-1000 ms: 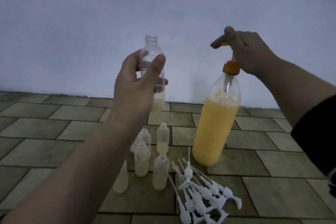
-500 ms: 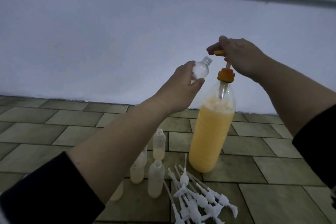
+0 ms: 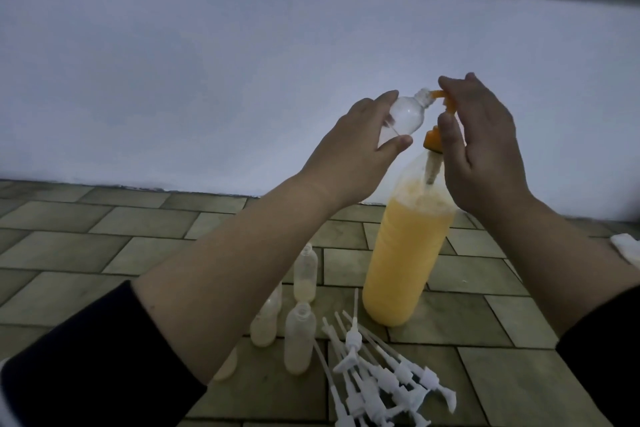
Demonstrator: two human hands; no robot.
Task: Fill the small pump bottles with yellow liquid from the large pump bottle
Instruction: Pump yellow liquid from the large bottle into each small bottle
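The large bottle point(image 3: 405, 253) of yellow liquid stands on the tiled floor, with an orange pump head point(image 3: 547, 100) on top. My left hand point(image 3: 349, 156) grips a small clear bottle point(image 3: 162, 116), tilted so its mouth meets the orange spout. My right hand point(image 3: 485, 149) rests on the pump head, thumb and fingers around it. Several small bottles point(image 3: 301, 333) with a little pale liquid stand on the floor below my left arm; some are partly hidden by it.
A pile of white pump tops with long tubes point(image 3: 377, 374) lies on the floor in front of the large bottle. A white wall point(image 3: 207, 62) rises just behind. Something white point(image 3: 627, 246) lies at the right edge.
My left hand carried the small bottle from upright at the left over to the pump spout and tilted it. My right hand shifted its hold on the pump head.
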